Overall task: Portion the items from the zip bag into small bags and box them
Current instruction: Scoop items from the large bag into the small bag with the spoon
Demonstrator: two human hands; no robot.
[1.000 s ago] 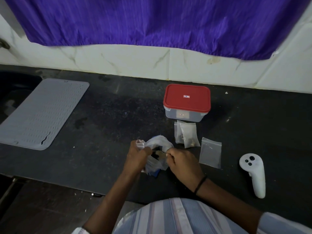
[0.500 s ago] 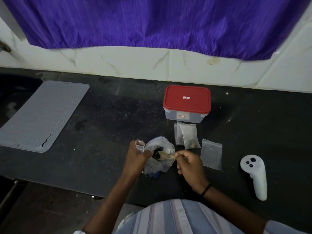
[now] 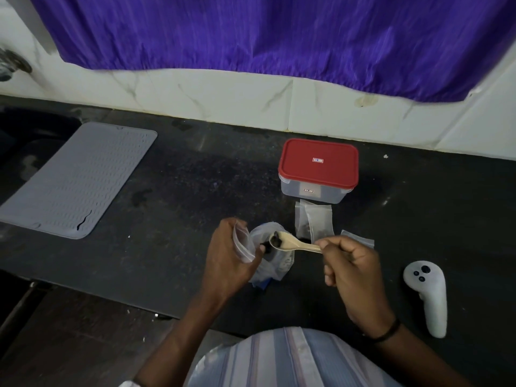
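Two hands are at work over the dark counter (image 3: pixel 173 219). A small bag (image 3: pixel 243 244) is pinched at its mouth by the left hand (image 3: pixel 226 258), while a pale spoon (image 3: pixel 293 243) is gripped by its handle in the closed right hand (image 3: pixel 354 272); the hands are held apart, with the zip bag (image 3: pixel 275 261) lying on the counter between them. A few dark items (image 3: pixel 275 242) are carried in the spoon's bowl, poised just beside the small bag's opening. Beyond the right hand, filled small bags (image 3: pixel 314 223) are laid touching one another, and the red-lidded box (image 3: pixel 318 170) is kept shut farther off.

Spillage is the likeliest fault: the small bag's mouth appears narrow and limp, so items could be tipped past its rim onto the counter if the spoon is tilted before being brought inside. The load may also roll off if the spoon is jolted.
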